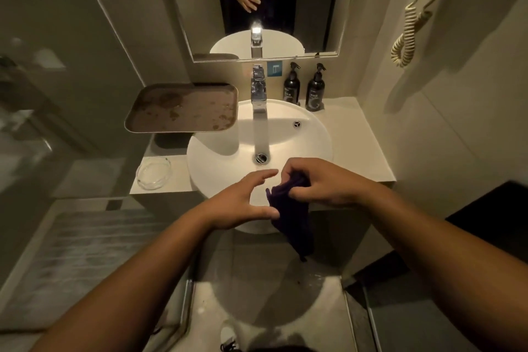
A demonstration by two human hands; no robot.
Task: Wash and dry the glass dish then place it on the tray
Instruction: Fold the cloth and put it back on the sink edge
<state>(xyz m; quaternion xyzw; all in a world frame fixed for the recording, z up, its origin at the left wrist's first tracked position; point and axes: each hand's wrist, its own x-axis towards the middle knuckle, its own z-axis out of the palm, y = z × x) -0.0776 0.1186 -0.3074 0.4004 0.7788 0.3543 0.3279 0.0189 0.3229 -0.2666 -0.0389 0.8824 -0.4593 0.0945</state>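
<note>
Left of the basin (314, 134), on the counter's near corner, the glass dish (153, 173) sits empty and untouched, within easy reach of the tap (259, 94) where it will need rinsing. Behind it, also left of the basin, the brown tray (183, 107) juts past the counter edge, bare and apparently waiting for the dish. Over the basin's front rim, the right hand (323, 183) pinches a dark purple cloth (291, 214), which hangs limp, probably kept ready for drying. The left hand (243, 203) is spread, fingers loose, thumb just brushing the cloth. Two dark pump bottles (303, 88) stand behind the basin.
</note>
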